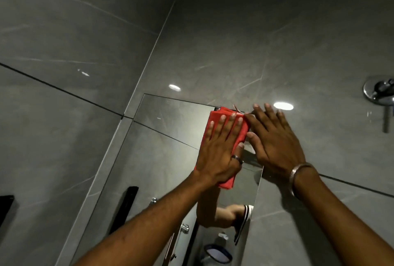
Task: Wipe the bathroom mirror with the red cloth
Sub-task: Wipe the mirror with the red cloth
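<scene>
A frameless mirror [162, 142] hangs on the grey tiled wall. A folded red cloth [242, 131] lies flat against its upper right part. My left hand [219, 148] presses on the cloth with fingers spread, a ring on one finger. My right hand [273, 138] rests flat beside it at the mirror's right edge, fingers apart, thumb touching the cloth's edge; a metal bangle is on that wrist. The cloth's lower end sticks out below my left palm.
A chrome shower valve [379, 94] is mounted on the wall at the far right. Black fittings [6, 208] hang on the left wall. The mirror reflects my arm, a door handle and a striped sleeve. The wall corner runs just left of the mirror.
</scene>
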Available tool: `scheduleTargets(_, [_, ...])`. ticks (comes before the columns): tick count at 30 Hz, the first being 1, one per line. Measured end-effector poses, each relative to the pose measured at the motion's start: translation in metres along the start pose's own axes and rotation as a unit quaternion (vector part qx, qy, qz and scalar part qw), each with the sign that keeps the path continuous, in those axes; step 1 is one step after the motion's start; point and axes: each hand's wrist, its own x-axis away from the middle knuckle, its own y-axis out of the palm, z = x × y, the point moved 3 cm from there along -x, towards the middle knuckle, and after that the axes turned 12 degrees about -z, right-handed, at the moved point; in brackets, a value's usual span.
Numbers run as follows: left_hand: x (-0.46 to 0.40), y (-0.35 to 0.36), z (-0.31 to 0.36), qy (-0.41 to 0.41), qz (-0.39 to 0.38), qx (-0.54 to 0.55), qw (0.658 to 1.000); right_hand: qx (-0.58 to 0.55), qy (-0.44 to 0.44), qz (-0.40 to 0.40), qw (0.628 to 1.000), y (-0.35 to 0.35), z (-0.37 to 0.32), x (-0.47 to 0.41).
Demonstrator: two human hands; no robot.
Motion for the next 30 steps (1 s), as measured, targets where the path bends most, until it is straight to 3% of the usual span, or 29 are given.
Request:
scheduleTargets(7, [-0.015,-0.004,-0.018,-0.004,0.003,-0.002,1.0,-0.004,-0.079,-0.076,0.994,-0.022,0.004,-0.05])
scheduleTargets(12, [-0.025,-0.009,-0.034,0.007,0.011,0.003,1.0,0.005,-0.084,-0.116,0.99,-0.037,0.001,-0.084])
scheduleTargets(30, [-0.037,-0.039,-0.194,-0.039,0.009,-0.007,0.999,0.151,-0.18,-0.097,0.967,-0.022,-0.017,-0.145])
